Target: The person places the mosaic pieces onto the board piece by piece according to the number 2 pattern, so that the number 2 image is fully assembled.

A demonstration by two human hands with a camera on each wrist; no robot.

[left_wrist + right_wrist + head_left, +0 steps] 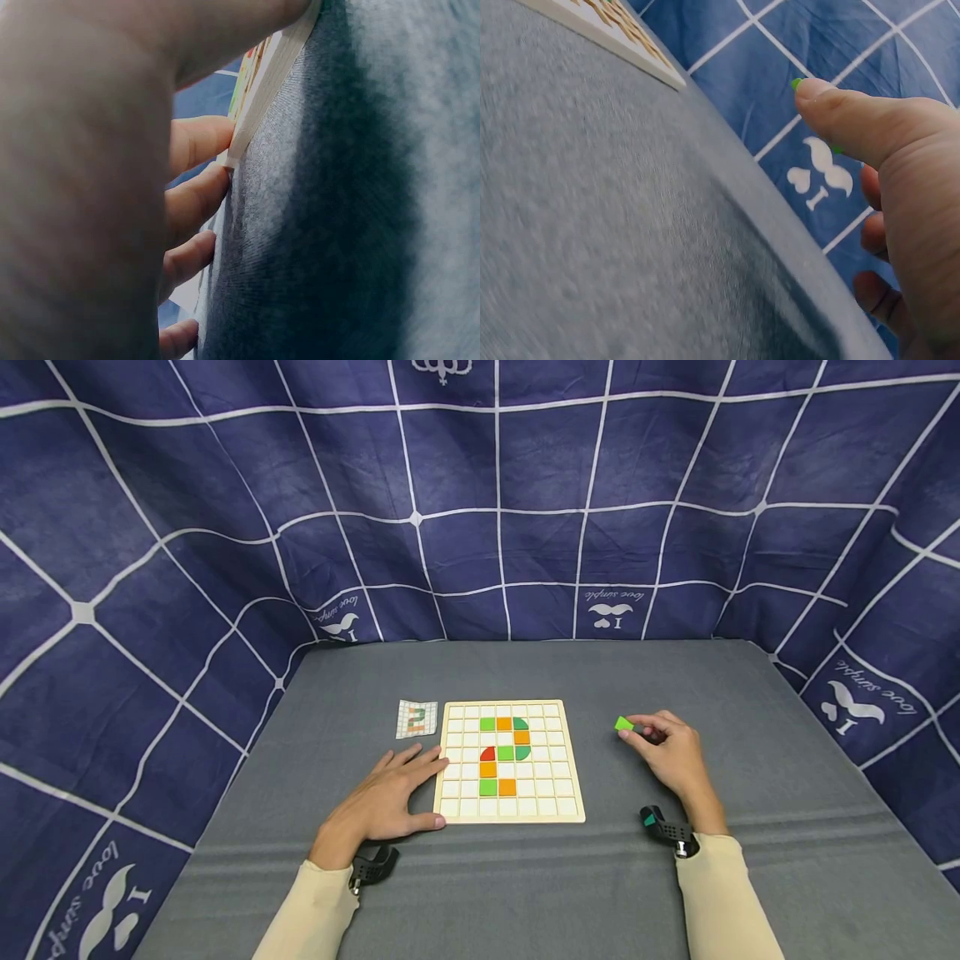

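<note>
A wooden grid board [566,777] with white squares lies on the table, holding green, orange and red tiles in some of its cells. My left hand [393,793] rests at the board's left edge, fingers spread and fairly straight; in the left wrist view the fingertips touch the board's wooden side [262,94]. To the right of the board, my right hand [671,756] pinches a light green tile [623,724] between thumb and fingers, raised off the table. Only slivers of that green tile [796,84] show past the thumb in the right wrist view.
A small paper card [405,720] printed with a grid and coloured pattern lies left of the board. The grey cloth-covered table [600,885] is bordered behind and at the sides by a blue curtain [480,552] with white lines. Each wrist wears a black camera band.
</note>
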